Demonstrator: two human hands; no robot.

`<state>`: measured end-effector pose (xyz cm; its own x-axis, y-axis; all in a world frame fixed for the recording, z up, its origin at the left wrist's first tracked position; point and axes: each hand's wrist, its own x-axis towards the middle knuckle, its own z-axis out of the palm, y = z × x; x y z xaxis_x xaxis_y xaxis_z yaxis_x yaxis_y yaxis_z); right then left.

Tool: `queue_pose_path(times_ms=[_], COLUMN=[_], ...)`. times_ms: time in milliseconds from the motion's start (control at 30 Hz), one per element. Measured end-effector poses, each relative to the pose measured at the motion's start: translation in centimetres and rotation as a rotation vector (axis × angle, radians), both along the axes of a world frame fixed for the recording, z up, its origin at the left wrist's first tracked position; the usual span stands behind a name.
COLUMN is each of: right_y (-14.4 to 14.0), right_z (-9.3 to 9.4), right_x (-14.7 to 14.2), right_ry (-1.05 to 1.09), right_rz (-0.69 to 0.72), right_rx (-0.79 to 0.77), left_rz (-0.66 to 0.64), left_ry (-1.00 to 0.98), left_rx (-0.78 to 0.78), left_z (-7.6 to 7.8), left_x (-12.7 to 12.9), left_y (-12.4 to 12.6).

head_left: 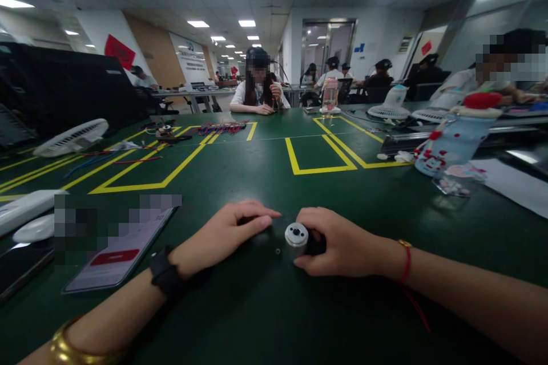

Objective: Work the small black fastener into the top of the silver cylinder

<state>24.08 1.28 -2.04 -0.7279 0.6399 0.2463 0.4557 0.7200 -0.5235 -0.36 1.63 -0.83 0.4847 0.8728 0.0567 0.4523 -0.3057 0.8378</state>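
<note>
My right hand (338, 242) is wrapped around the side of a silver metal cylinder (296, 239), which stands upright on the green table. Dark holes show in the cylinder's round top face; its exact kind I cannot make out. To its left, my left hand (240, 225) rests low over the table with the fingers stretched toward the cylinder, apart from it and holding nothing. Between the two hands, close to the cylinder, lies a tiny ring-shaped piece (278, 251).
A phone (124, 245) lies left of my left forearm. Farther off are yellow tape outlines (321, 171), a bundle of red and blue wires (222, 128), a white fan (72, 137) and a blue bottle (454, 142). Across the table sits a person (259, 85).
</note>
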Motion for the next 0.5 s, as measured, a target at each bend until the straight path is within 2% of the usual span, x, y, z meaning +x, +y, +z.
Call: queue_pose_path(times_ms=[100,167,233,300,500], right_y=[-0.05,-0.07,-0.08,-0.09,-0.14], right_z=[0.18,0.27,0.32,0.35,0.38], right_x=[0.00,-0.01,-0.02,-0.03,-0.05], right_ry=[-0.005,-0.012,-0.016,-0.018,-0.014], right_rz=[0.002,-0.001,-0.003,-0.004,-0.009], right_rx=[-0.018,-0.028,-0.030,-0.024,-0.034], left_rz=[0.246,0.334,0.361,0.358,0.360], left_ry=[-0.194,-0.388,-0.561,-0.644,-0.664], left_rx=[-0.093,-0.173,-0.252,-0.301,-0.317], left_z=[-0.37,-0.70,-0.94,-1.03,-1.07], left_x=[-0.15,-0.23,-0.30,-0.38,-0.51], left_y=[0.35,0.65,0.88,0.99,1.05])
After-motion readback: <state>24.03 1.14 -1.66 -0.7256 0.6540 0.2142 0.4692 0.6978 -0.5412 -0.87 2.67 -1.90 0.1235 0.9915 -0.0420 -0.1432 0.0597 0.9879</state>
